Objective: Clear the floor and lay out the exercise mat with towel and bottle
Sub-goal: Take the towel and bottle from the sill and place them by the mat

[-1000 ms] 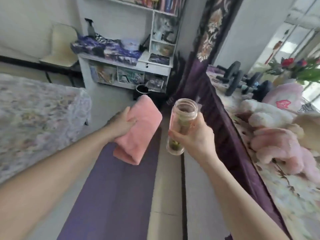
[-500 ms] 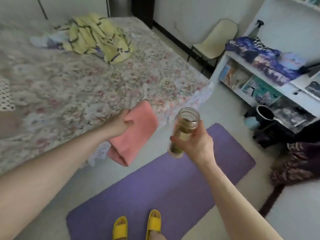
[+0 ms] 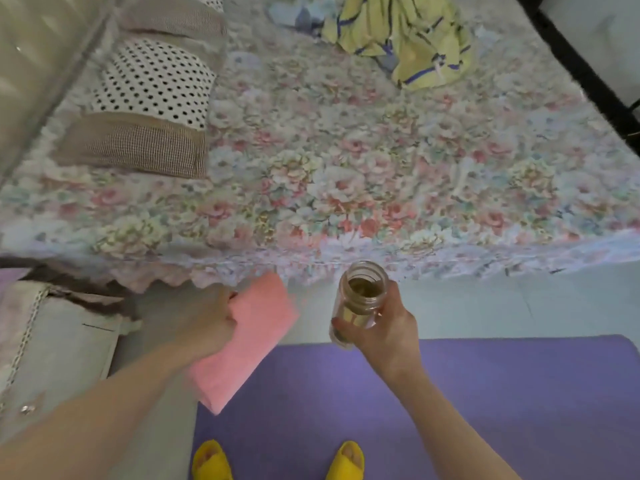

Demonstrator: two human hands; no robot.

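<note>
A purple exercise mat (image 3: 485, 403) lies flat on the pale floor, running from under my feet to the right edge of the view. My left hand (image 3: 207, 323) grips a folded pink towel (image 3: 252, 341), held in the air over the mat's left end. My right hand (image 3: 384, 327) holds a clear, lidless bottle (image 3: 360, 299) upright above the mat's far edge; brownish liquid and green bits show inside. My yellow slippers (image 3: 211, 460) stand on the mat's near edge.
A bed with a floral cover (image 3: 346, 174) fills the space beyond the mat, with pillows (image 3: 145, 109) at its left and a yellow striped garment (image 3: 408, 32) at the back. A pale cabinet (image 3: 59, 348) stands at the left. A strip of bare floor (image 3: 502, 306) separates bed and mat.
The view has swung left and down, from the shelf and mat's length to the bed side. Both hands keep their hold on towel and bottle; my feet now stand on the mat.
</note>
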